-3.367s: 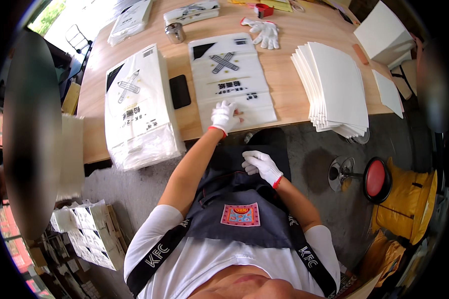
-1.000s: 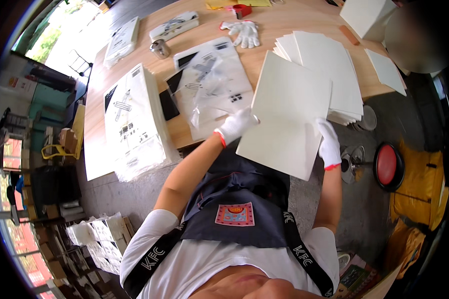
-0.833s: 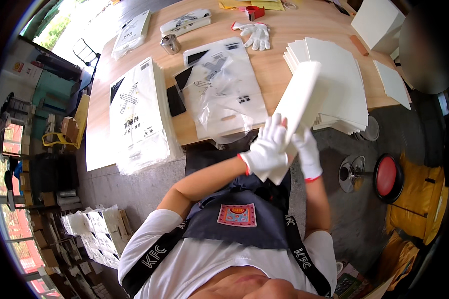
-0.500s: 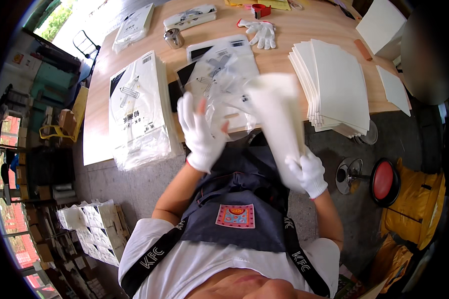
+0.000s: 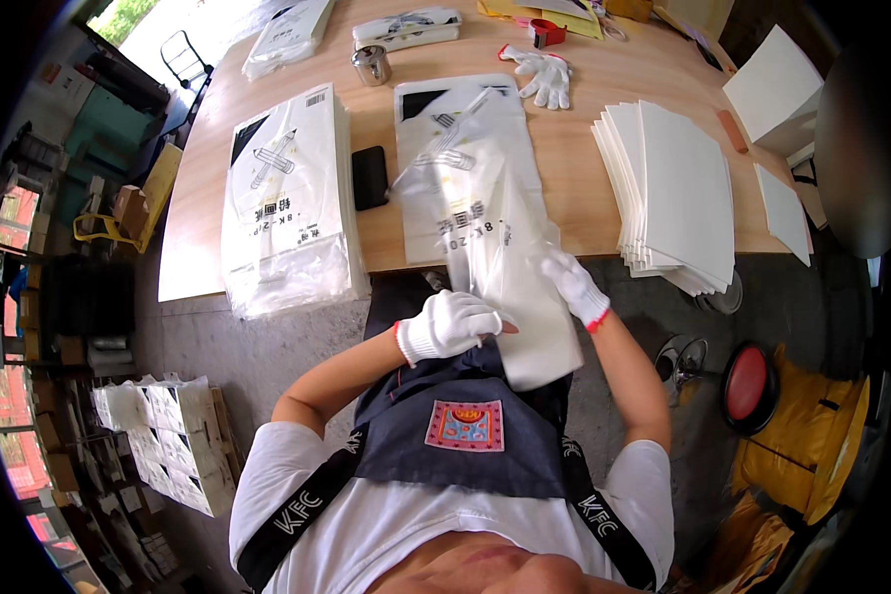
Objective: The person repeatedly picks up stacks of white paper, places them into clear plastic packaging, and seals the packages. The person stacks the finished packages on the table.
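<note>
A sheaf of white paper (image 5: 543,348), slightly curved, slants from the table edge toward my apron. Its upper part lies inside a clear printed plastic bag (image 5: 480,223), its lower end bare. My left hand (image 5: 447,325), in a white glove with some bare fingertips, is closed at the bag's lower left edge, beside the sheaf. My right hand (image 5: 572,287), also gloved, lies along the sheaf's right side with fingers stretched out; their tips are slightly blurred. Beneath the bag, more flat printed plastic bags (image 5: 421,134) lie on the table.
On the wooden table (image 5: 574,198), a stack of filled bags (image 5: 287,198) and a black phone (image 5: 370,178) lie left. Fanned white paper stacks (image 5: 678,188) lie right. Farther back are a metal cup (image 5: 371,65), a spare glove (image 5: 544,76) and a red tape dispenser (image 5: 546,34).
The paper sheaf has gone from beside the bag to partly inside it. My left hand moved down and right and closed at the bag; my right hand slid up along the sheaf's side.
</note>
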`<action>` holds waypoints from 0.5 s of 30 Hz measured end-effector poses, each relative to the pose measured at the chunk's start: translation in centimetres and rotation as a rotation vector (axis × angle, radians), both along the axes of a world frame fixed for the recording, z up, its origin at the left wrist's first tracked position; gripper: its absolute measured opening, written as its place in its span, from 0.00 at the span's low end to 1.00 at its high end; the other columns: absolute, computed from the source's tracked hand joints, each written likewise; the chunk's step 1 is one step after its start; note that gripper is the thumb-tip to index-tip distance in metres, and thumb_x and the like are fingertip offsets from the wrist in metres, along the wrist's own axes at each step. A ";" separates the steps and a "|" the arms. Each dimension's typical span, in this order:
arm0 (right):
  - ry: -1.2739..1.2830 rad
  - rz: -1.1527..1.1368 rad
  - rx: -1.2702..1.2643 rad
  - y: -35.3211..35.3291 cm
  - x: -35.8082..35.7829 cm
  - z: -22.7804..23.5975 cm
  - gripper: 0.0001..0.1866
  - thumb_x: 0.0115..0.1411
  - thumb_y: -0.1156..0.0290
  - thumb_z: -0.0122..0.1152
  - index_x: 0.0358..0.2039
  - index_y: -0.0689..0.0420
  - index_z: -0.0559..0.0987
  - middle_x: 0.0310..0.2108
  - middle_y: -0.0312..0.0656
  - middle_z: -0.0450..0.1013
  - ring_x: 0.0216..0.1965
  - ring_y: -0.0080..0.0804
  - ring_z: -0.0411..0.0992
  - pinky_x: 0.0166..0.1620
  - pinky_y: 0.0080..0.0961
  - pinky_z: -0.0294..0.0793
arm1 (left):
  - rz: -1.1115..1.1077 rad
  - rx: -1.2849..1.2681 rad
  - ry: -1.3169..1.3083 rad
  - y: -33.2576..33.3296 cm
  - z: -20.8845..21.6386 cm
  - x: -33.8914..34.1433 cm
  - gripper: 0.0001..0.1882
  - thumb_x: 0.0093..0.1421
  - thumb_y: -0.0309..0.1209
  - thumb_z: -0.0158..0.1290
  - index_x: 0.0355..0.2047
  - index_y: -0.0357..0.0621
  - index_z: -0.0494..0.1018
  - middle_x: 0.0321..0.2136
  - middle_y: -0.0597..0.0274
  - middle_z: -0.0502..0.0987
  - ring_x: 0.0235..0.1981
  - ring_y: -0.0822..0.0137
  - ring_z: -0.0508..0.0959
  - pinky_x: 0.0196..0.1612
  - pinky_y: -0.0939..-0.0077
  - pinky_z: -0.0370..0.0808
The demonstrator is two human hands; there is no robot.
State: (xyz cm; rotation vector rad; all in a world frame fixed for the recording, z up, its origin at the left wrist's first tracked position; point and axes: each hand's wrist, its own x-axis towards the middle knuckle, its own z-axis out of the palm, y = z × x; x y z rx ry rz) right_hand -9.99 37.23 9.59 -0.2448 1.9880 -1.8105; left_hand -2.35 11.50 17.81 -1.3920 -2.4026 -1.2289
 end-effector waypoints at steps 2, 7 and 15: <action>0.137 -0.030 0.053 -2.2 -0.4 0.5 0.20 0.58 0.58 0.61 0.45 0.59 0.79 0.42 0.45 0.78 0.41 0.36 0.77 0.45 0.33 0.74 | 0.157 -0.075 -0.018 1.2 0.4 -1.7 0.07 0.52 0.25 0.54 0.33 0.49 0.75 0.31 0.59 0.80 0.29 0.56 0.80 0.31 0.67 0.77; 0.791 -0.027 0.608 -6.0 0.1 1.7 0.26 0.58 0.61 0.60 0.55 0.60 0.72 0.49 0.44 0.75 0.48 0.37 0.74 0.50 0.34 0.72 | 0.136 0.137 0.077 7.3 3.5 -2.6 0.12 0.48 0.22 0.54 0.33 0.52 0.76 0.22 0.64 0.77 0.22 0.60 0.80 0.25 0.69 0.77; 0.823 -0.038 0.675 -6.9 7.4 4.0 0.28 0.56 0.68 0.59 0.58 0.54 0.68 0.54 0.46 0.66 0.55 0.44 0.65 0.59 0.40 0.63 | 0.610 -0.032 -0.368 1.7 -3.1 -3.7 0.05 0.50 0.25 0.54 0.29 0.46 0.74 0.25 0.55 0.79 0.24 0.56 0.79 0.27 0.66 0.75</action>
